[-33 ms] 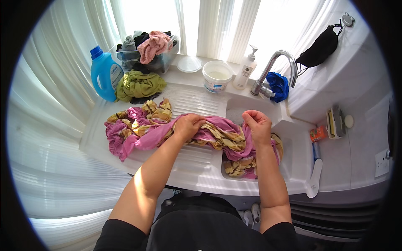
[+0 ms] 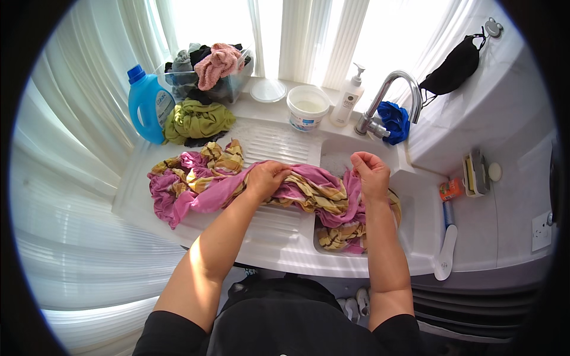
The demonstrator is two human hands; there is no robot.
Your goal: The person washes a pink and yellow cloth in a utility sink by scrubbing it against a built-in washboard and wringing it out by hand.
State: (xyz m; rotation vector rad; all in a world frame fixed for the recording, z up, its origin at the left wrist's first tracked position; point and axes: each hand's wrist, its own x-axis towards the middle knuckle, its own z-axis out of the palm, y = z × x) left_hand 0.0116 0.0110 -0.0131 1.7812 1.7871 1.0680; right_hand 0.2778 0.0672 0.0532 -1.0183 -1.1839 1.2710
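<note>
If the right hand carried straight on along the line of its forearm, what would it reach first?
Probably the back wall of the sink, then the faucet base. The right hand grips the pink-and-yellow cloth and points away from the body; depth is uncertain.

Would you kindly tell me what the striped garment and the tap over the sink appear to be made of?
The striped garment looks like thin woven fabric, matte, pink with yellow stripes: it bunches and folds softly under both hands. The tap looks like polished metal, probably chromed, judging by its bright mirror-like highlights.
</note>
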